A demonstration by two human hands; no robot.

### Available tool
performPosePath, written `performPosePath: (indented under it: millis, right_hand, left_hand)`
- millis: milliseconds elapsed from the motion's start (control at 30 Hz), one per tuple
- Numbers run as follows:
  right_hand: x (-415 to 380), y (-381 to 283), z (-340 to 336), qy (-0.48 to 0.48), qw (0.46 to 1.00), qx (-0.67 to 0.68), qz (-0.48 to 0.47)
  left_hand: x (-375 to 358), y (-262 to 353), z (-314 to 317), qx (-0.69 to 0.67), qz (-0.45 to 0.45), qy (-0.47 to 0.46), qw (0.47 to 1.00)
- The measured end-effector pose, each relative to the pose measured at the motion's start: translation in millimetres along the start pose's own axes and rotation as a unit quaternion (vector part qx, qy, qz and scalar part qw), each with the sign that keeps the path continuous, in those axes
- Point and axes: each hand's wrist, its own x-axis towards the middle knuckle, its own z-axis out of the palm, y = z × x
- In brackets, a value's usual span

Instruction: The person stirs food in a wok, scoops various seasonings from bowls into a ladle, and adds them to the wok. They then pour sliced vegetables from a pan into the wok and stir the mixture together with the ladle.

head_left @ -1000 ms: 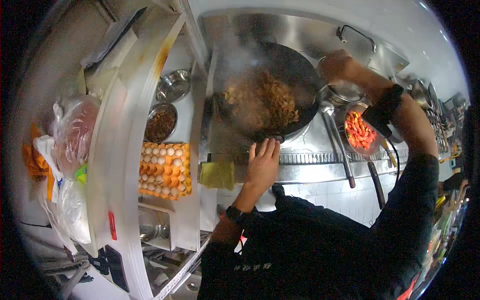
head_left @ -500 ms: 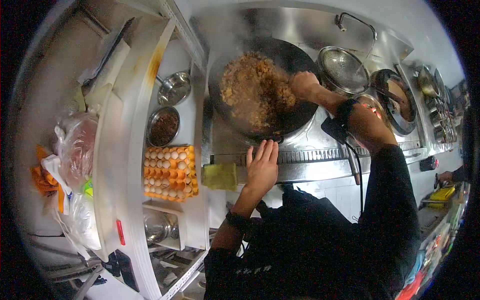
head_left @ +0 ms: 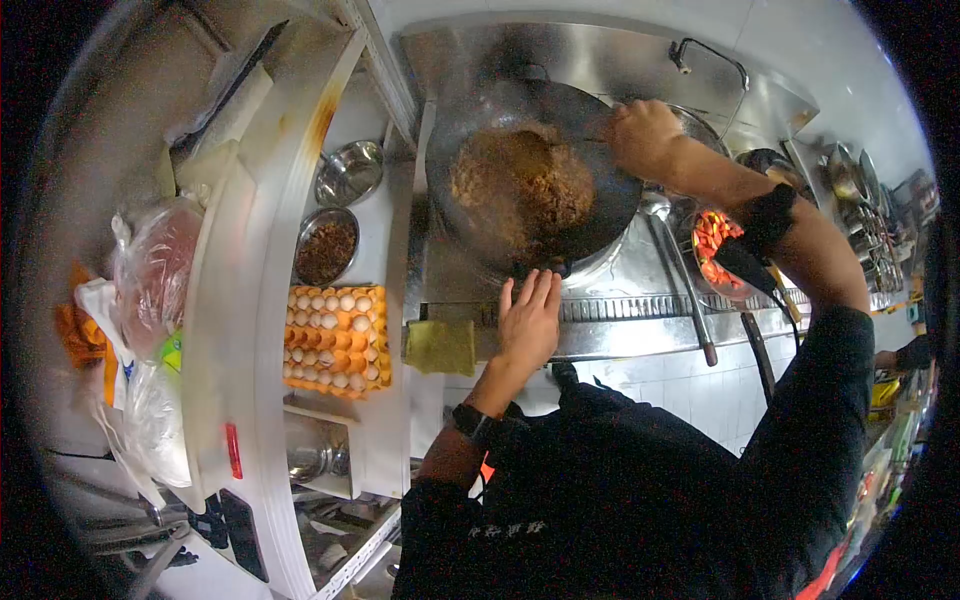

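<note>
Rests the left hand [head_left: 529, 327] at the near rim of the wok [head_left: 608, 222], fingers [head_left: 543, 289] stretched and slightly spread; cannot tell whether gripping it. Curls the right hand [head_left: 645, 138] tightly over the wok's right rim, seemingly around a dark handle [head_left: 595, 140] reaching inward. Has browned food [head_left: 560, 190] inside the wok, above the steel tabletop [head_left: 648, 277], with red pieces [head_left: 712, 248] rightward and eggs [head_left: 330, 320] leftward.

Head view: faces forward, down onto wok [head_left: 608, 222].
</note>
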Motion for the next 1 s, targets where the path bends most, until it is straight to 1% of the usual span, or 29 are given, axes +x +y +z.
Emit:
performPosePath:
  millis: [100, 133, 200, 233, 267, 367, 400, 467, 533, 567, 600, 700, 733, 833, 867, 900, 967, 1000]
  right_hand:
    - [-2.0, 13.2, -10.5, -0.090, 0.996, -0.020, -0.003]
    - [0.0, 19.9, -6.5, -0.078, 0.997, -0.030, -0.002]
    - [6.9, 33.2, -8.5, -0.254, 0.965, 0.063, 0.019]
    - [9.9, 37.2, -13.0, -0.339, 0.934, 0.109, 0.028]
    - [15.1, 42.5, 1.3, -0.370, 0.907, 0.193, 0.056]
    - [28.1, 29.1, 49.3, -0.395, 0.858, 0.327, 0.026]
    - [41.6, 18.1, 86.6, -0.391, 0.839, 0.373, 0.064]
    - [82.5, -14.5, 161.6, -0.299, 0.880, 0.349, -0.123]
    - [94.3, -30.9, 167.6, -0.224, 0.866, 0.395, -0.212]
    - [81.3, -46.6, 136.7, -0.250, 0.815, 0.518, -0.075]
    - [71.2, -53.5, 121.1, -0.269, 0.733, 0.621, 0.067]
    - [94.2, -38.3, 161.6, -0.337, 0.658, 0.669, 0.081]
    - [77.6, -34.0, 147.6, -0.298, 0.624, 0.719, 0.071]
    - [46.5, -22.9, 140.5, -0.232, 0.554, 0.779, 0.181]
    - [44.1, -9.2, 143.0, -0.342, 0.492, 0.786, 0.152]
    - [36.1, -2.5, 145.2, -0.328, 0.495, 0.790, 0.150]
    - [16.2, 5.4, 144.3, -0.296, 0.500, 0.800, 0.149]
    - [6.9, 11.0, 138.8, -0.303, 0.489, 0.806, 0.141]
  left_hand:
    - [-0.3, -2.5, -2.7, 0.009, 0.009, -0.007, 1.000]
    - [-0.8, -4.6, -0.1, 0.021, 0.018, -0.003, 1.000]
    - [-0.7, -5.2, 0.8, 0.040, 0.019, -0.010, 0.999]
    - [-0.7, -5.5, 0.4, 0.032, 0.017, -0.008, 0.999]
    - [-1.0, -5.5, 0.8, 0.024, 0.015, -0.007, 1.000]
    - [-0.5, -4.4, 0.0, 0.014, 0.009, -0.012, 1.000]
    - [-0.2, -4.0, -1.5, 0.014, 0.008, -0.013, 1.000]
    - [1.2, -2.1, -4.0, 0.007, 0.003, -0.014, 1.000]
    - [2.4, 1.1, -5.0, -0.007, -0.006, -0.015, 1.000]
    - [2.9, 1.6, -3.6, -0.005, -0.012, -0.018, 1.000]
    - [2.8, 1.8, -1.8, -0.004, -0.017, -0.021, 1.000]
    - [2.9, 3.5, -2.5, 0.006, -0.015, -0.034, 0.999]
    - [2.5, 2.7, -2.4, 0.011, -0.012, -0.035, 0.999]
    - [2.0, 2.1, 1.3, 0.023, -0.015, -0.022, 0.999]
    - [0.9, 1.4, 3.8, 0.031, -0.014, -0.008, 0.999]
    - [0.6, 0.9, 5.0, 0.039, -0.012, 0.007, 0.999]
    - [0.2, -0.3, 4.0, 0.045, -0.007, 0.006, 0.999]
    - [-0.4, -0.8, 3.6, 0.048, -0.003, 0.005, 0.999]
